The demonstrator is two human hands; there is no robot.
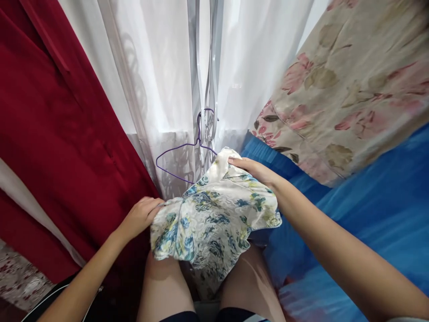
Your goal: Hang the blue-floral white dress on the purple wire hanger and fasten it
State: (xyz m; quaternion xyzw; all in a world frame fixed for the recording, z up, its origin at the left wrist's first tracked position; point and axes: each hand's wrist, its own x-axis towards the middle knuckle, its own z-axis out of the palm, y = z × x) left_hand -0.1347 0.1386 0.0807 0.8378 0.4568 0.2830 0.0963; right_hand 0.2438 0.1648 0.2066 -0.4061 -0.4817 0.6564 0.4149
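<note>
A white short-sleeved floral top [214, 214] with blue, green and yellow flowers is stretched between my two hands above my thighs. My left hand [144, 212] grips its left edge with curled fingers. At its upper right, my right hand [253, 169] pinches the cloth near a shoulder, with the thumb on top and the other fingers mostly hidden. Just beyond the top hangs a purple wire hanger [176, 146]. Its right half disappears behind the cloth; whether it is inside the top, I cannot tell.
White curtains [161, 67] hang ahead, with pale vertical straps [201, 62] at their middle above the hanger. Dark red cloth [67, 112] fills the left. Beige floral fabric [335, 89] and blue cloth [335, 232] lie along the right.
</note>
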